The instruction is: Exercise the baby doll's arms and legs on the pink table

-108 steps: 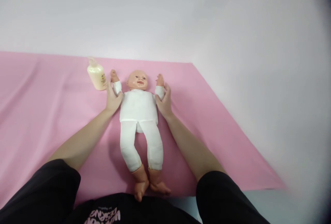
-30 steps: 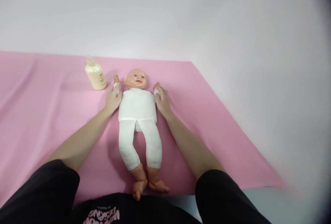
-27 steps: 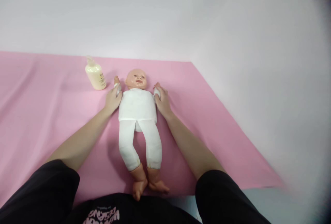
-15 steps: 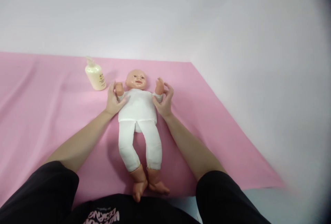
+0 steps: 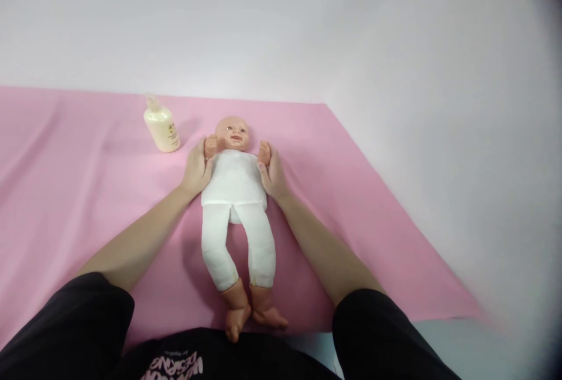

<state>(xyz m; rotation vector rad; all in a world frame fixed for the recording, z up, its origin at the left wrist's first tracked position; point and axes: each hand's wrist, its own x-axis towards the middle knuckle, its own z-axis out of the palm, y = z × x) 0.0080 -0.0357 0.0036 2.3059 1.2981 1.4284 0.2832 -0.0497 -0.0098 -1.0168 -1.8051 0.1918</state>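
Note:
A baby doll (image 5: 235,178) with a white cloth body lies on its back, head away from me and feet toward me. My left hand (image 5: 196,168) is wrapped around the doll's arm at the left of the picture, with that small fist showing above my thumb. On the other side my right hand (image 5: 274,174) grips the doll's other arm, thumb across the front and fingers behind. Both doll arms are pressed in close beside its head and chest. My fingertips are partly hidden behind the arms.
A pale yellow pump bottle (image 5: 162,129) stands to the left of the doll's head. The pink cloth (image 5: 109,210) covers the table, with folds on the left. White walls (image 5: 281,28) rise behind and to the right.
Both my hands have closed around the doll's arms and moved inward, pushing the arms closer to its head and body. The doll's trunk and the bottle stay put.

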